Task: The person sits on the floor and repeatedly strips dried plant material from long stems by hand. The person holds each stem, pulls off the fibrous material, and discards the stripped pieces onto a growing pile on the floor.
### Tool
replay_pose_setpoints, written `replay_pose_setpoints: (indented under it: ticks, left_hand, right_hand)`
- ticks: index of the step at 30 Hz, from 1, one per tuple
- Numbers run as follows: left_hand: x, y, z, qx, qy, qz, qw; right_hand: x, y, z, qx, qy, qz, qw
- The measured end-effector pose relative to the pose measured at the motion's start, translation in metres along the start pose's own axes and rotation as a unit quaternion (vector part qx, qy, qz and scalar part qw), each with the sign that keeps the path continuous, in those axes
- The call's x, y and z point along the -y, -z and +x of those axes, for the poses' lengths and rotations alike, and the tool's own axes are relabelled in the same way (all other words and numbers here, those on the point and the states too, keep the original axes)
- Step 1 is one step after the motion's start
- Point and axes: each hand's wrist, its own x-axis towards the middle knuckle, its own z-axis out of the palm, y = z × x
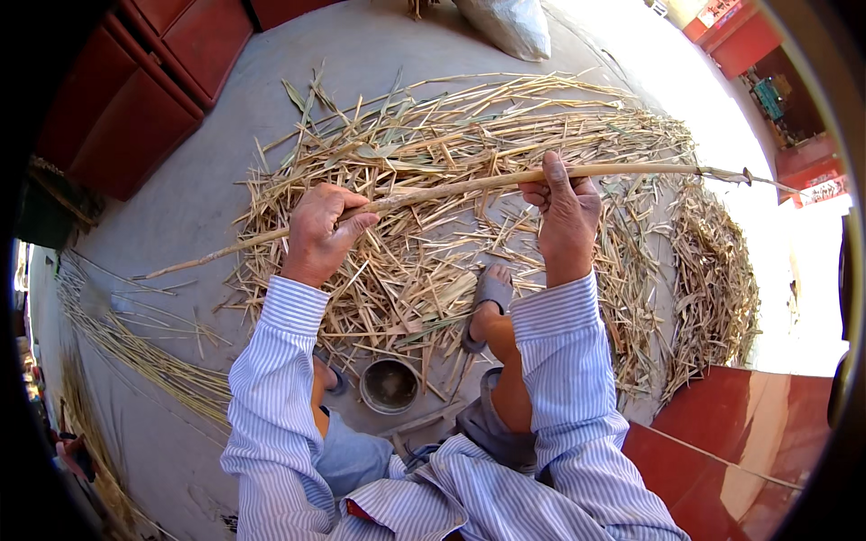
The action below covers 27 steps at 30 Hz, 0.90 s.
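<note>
A long tan reed stalk (451, 188) is stretched across in front of me, its left end lower than its right. My left hand (323, 230) closes round it left of the middle, thumb pointing right along it. Further right, my right hand (566, 209) grips the stalk with the thumb up on its near side and the fingers curled beneath. The stalk's thin right tip has a darker joint with a frayed bit. Below the stalk lies a wide heap of dry stalks and leaf scraps (388, 279) on the floor.
A small metal bowl (391, 386) stands between my feet, beside the sandal (490, 298). Long thin stalks (153, 347) lie at the left. A denser leaf pile (717, 288) is at the right. Red cabinets (144, 99) stand far left; a pale sack (510, 25) sits at the back.
</note>
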Motion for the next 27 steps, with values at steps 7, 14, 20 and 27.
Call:
replay_pose_setpoints:
  ticks: [7, 14, 20, 27]
  left_hand:
    - [0.031, 0.029, 0.008, -0.211, 0.285, -0.362, 0.862]
    - [0.007, 0.029, 0.017, -0.059, 0.011, 0.127, 0.990]
    - [0.026, 0.032, -0.001, 0.103, 0.003, 0.223, 0.969]
    - [-0.006, 0.014, 0.012, -0.007, -0.051, 0.258, 0.965]
  right_hand:
    - [0.000, 0.012, 0.005, -0.034, -0.027, -0.018, 0.999]
    - [-0.011, 0.006, 0.001, 0.027, -0.041, 0.020, 0.999]
    - [-0.014, -0.015, -0.003, 0.040, -0.056, 0.044, 0.997]
    - [-0.024, -0.022, -0.008, 0.102, -0.097, 0.013, 0.990]
